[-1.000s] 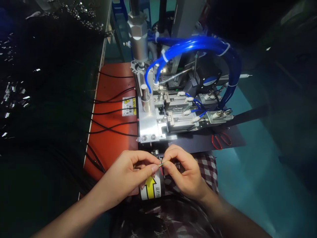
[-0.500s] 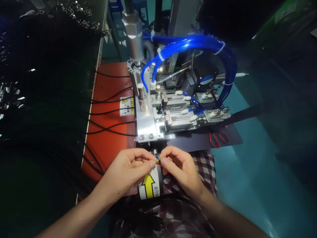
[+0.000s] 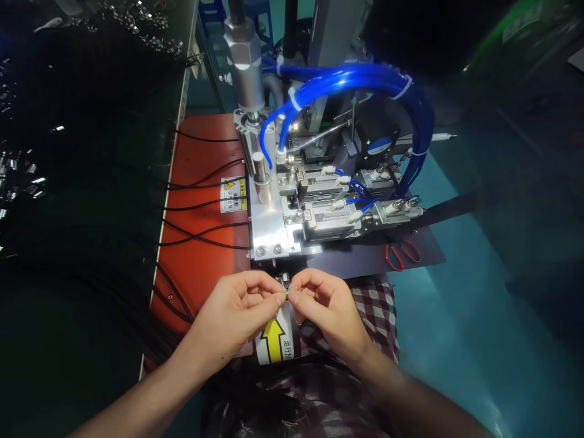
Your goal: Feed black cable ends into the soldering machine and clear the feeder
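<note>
Thin light-coloured wires (image 3: 288, 291) run between the fingertips of both hands, low in the middle of the view. My left hand (image 3: 244, 307) pinches their left part between thumb and forefinger. From the other side, my right hand (image 3: 326, 304) pinches them with thumb and forefinger, its tips almost touching the left ones. Just beyond the fingertips is a small white and metal part (image 3: 285, 277) at the front of the machine. A white cylinder with a yellow arrow (image 3: 274, 340) lies beneath the hands. The wire ends are too small to make out.
A metal machine (image 3: 269, 228) with blue hoses (image 3: 356, 79) stands beyond the hands. Black cables (image 3: 201, 235) cross the orange plate (image 3: 205, 152) at left. Red-handled scissors (image 3: 395, 258) lie on the dark base at right. Bundled black cables with shiny ends fill the far left.
My right hand has shifted slightly left, closer to my left fingertips. The red bit that showed below the fingertips is no longer visible, and the wires now look pale.
</note>
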### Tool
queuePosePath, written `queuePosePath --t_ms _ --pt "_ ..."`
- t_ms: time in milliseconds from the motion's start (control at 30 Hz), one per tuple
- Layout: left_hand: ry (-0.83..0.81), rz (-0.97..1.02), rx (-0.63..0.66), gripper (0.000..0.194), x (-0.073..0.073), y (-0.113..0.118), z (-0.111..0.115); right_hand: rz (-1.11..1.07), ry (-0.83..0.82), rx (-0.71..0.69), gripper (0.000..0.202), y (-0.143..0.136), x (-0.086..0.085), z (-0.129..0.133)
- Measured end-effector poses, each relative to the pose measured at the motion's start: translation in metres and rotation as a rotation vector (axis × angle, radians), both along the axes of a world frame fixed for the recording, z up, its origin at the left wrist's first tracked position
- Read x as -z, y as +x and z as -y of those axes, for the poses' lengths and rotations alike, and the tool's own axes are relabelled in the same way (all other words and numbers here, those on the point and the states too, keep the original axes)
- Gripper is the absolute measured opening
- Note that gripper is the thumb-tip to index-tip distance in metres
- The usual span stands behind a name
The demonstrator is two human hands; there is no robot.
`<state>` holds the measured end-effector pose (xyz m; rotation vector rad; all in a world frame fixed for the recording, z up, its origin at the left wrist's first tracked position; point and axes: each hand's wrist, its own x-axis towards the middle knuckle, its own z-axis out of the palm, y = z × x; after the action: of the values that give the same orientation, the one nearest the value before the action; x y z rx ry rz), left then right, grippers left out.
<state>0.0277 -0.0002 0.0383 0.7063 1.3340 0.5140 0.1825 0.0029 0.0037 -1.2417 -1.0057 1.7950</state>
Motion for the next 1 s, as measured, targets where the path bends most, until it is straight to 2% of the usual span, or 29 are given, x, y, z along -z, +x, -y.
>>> queuePosePath --t_ms 300,567,733,867,933,1000 --pt "-0.001 -0.003 -0.007 0.029 -0.0032 0.0011 0.0013 -0.063 -0.07 0.041 0.017 -0.0005 0.0033 0.0032" --pt "0.007 0.019 -0.028 0.027 -0.005 0.0018 0.0003 -0.034 0.022 0.02 0.018 0.0066 0.0044 0.0022" --pt "0.026 0.007 0.009 0.026 -0.0045 0.0008 -0.0009 0.057 0.075 0.019 0.018 0.0048 -0.0007 -0.0008" --pt "0.044 -0.033 0.027 0.024 -0.0044 0.0009 -0.0003 0.051 0.077 0.028 0.02 0.0033 -0.0005 0.0014" --pt "0.096 -0.101 0.056 0.023 -0.0029 0.0005 0.0015 0.021 0.067 0.032 0.02 0.003 0.0019 0.0031" --pt "0.244 -0.241 0.101 0.02 0.0006 -0.0015 0.0044 -0.007 0.046 0.044 0.021 0.0027 0.0059 0.0039"
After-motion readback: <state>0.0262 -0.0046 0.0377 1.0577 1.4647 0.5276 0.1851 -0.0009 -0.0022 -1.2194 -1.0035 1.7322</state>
